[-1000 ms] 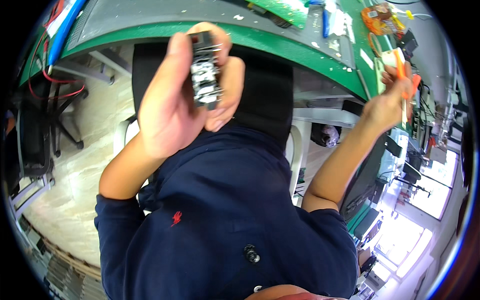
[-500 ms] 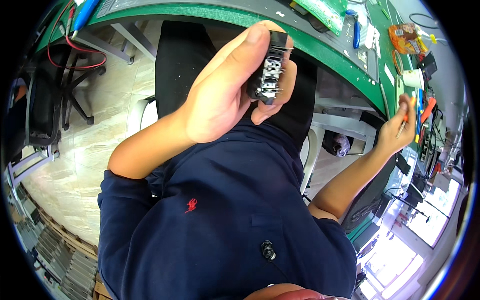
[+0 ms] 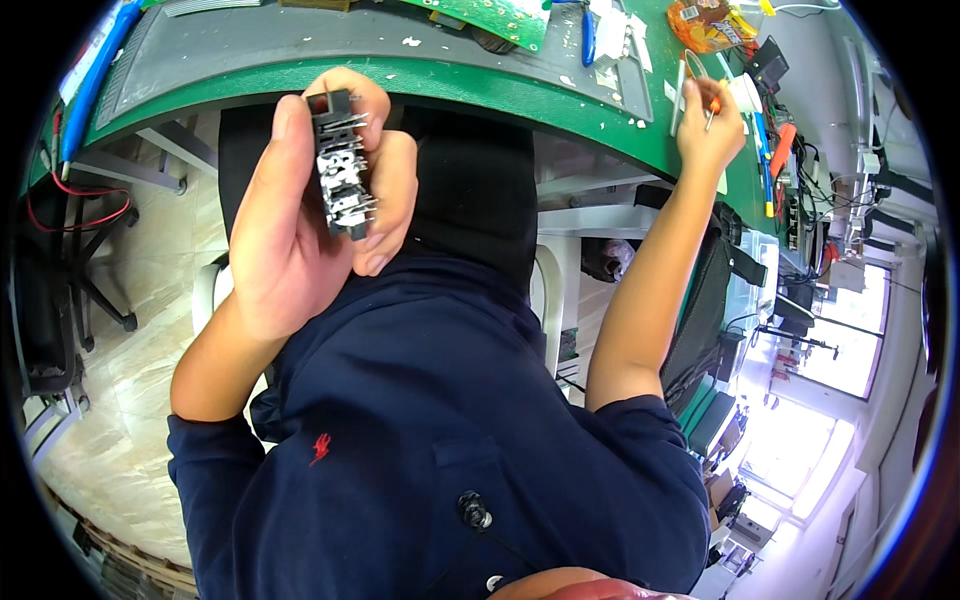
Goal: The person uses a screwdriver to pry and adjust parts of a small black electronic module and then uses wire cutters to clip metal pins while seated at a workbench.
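Observation:
My left hand [image 3: 290, 220] is closed round a black block-shaped electronic part [image 3: 343, 170], held up over my lap. Rows of thin metal pins and whitish contacts show along the part's side, the pins pointing right. Off to the right, at the green bench [image 3: 560, 125], my right hand [image 3: 712, 130] is closed on a small screwdriver [image 3: 713, 104] with an orange handle. Its thin metal shaft sticks out between the fingers, and most of the handle is hidden. Close beside that hand stands a white cup [image 3: 745, 92].
A grey mat [image 3: 350, 45] with white scraps covers part of the bench. On it lie a green circuit board [image 3: 490, 18] and blue-handled pliers [image 3: 588, 38]. An orange snack bag [image 3: 712, 25] lies at the back right. A blue pen-like tool [image 3: 95, 90] is at the left edge.
My view has swung to the right, so the bench and both hands appear further left. My right hand has risen toward the cup with the screwdriver. My left hand keeps its grip.

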`<state>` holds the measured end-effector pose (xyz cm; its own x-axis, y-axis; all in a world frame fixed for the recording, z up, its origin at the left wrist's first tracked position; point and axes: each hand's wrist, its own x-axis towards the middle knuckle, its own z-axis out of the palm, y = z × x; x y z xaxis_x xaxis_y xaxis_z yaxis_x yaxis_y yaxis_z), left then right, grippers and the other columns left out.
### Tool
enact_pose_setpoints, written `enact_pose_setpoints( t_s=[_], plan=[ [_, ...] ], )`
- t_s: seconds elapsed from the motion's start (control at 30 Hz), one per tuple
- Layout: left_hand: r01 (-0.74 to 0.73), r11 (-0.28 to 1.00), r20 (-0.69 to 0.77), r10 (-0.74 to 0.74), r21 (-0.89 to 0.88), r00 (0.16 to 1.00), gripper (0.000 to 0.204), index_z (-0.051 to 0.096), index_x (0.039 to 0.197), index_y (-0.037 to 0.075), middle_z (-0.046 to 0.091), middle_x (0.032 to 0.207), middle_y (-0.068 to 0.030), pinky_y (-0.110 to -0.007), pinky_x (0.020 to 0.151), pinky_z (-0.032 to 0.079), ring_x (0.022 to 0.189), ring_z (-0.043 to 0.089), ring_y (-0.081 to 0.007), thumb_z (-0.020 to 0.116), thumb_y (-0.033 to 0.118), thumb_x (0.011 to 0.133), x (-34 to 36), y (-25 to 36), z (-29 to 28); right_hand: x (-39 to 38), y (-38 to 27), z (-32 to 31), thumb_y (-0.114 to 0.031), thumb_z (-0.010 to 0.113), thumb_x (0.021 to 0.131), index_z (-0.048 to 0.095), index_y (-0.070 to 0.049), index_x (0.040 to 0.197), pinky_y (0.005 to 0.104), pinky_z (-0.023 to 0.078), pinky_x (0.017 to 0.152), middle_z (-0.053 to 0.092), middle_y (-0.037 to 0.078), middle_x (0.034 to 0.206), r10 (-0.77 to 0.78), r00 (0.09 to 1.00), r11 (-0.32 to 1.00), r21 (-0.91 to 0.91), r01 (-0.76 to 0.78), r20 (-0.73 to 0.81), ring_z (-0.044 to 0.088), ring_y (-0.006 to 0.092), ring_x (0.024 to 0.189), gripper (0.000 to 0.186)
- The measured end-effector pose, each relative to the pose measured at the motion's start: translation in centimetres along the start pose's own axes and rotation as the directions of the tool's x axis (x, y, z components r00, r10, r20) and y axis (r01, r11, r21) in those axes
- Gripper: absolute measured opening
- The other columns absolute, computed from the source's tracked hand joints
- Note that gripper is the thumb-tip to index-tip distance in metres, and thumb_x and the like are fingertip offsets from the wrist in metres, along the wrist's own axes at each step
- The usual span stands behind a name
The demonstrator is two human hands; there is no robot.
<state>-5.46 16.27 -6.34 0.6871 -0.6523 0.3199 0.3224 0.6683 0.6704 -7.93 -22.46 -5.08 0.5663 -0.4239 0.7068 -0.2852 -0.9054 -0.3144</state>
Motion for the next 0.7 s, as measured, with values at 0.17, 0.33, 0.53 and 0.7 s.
enact_pose_setpoints(
  t_s=[0.17, 0.33, 0.53, 0.7],
  plan=[
    [0.006, 0.999, -0.079, -0.002, 0.045, 0.997, 0.043, 0.032, 0.093, 0.008, 0.036, 0.054, -0.0033, -0.021, 0.039, 0.031, 0.041, 0.033, -0.0111, 0.021, 0.048, 0.099, -0.2, 0.3, -0.1, -1.2, -8.0, -1.8, -0.025, 0.056, 0.093, 0.057, 0.003, 0.117, 0.0307, 0.051, 0.076, 0.067, 0.018, 0.099, 0.069, 0.997, 0.775, 0.628, -0.070, 0.026, 0.065, 0.0191, 0.081, 0.037],
    [0.069, 0.991, -0.101, -0.057, 0.112, 0.993, 0.047, 0.036, 0.094, 0.008, 0.040, 0.053, -0.0061, -0.022, 0.040, 0.032, 0.040, 0.034, -0.0116, 0.015, 0.050, 0.099, -0.3, 0.4, 0.1, -5.1, -11.7, -7.8, -0.047, 0.039, 0.097, 0.047, 0.010, 0.125, 0.0285, 0.047, 0.064, 0.063, 0.015, 0.084, -0.253, 0.967, 0.524, 0.845, 0.108, 0.034, 0.057, 0.0195, 0.068, 0.064],
    [0.054, 0.986, -0.156, -0.029, 0.156, 0.987, 0.048, 0.038, 0.097, 0.009, 0.041, 0.054, -0.0062, -0.022, 0.041, 0.032, 0.041, 0.034, -0.0113, 0.016, 0.052, 0.098, -0.6, 0.5, 0.1, -8.2, -17.3, -9.4, -0.033, 0.053, 0.094, 0.056, 0.006, 0.106, 0.0253, 0.038, 0.046, 0.054, 0.006, 0.059, -0.575, 0.815, 0.269, 0.956, 0.115, 0.064, 0.051, 0.0159, 0.053, 0.041],
    [0.023, 0.985, -0.136, 0.001, 0.172, 0.991, 0.049, 0.038, 0.098, 0.009, 0.044, 0.056, -0.0082, -0.022, 0.042, 0.032, 0.041, 0.035, -0.0115, 0.019, 0.054, 0.097, -0.6, 0.3, 0.1, -9.9, -20.3, -8.8, -0.029, 0.055, 0.092, 0.060, 0.003, 0.091, 0.0236, 0.035, 0.039, 0.051, 0.004, 0.049, -0.505, 0.862, 0.452, 0.865, 0.218, 0.046, 0.047, 0.0139, 0.039, 0.033]
  ],
)
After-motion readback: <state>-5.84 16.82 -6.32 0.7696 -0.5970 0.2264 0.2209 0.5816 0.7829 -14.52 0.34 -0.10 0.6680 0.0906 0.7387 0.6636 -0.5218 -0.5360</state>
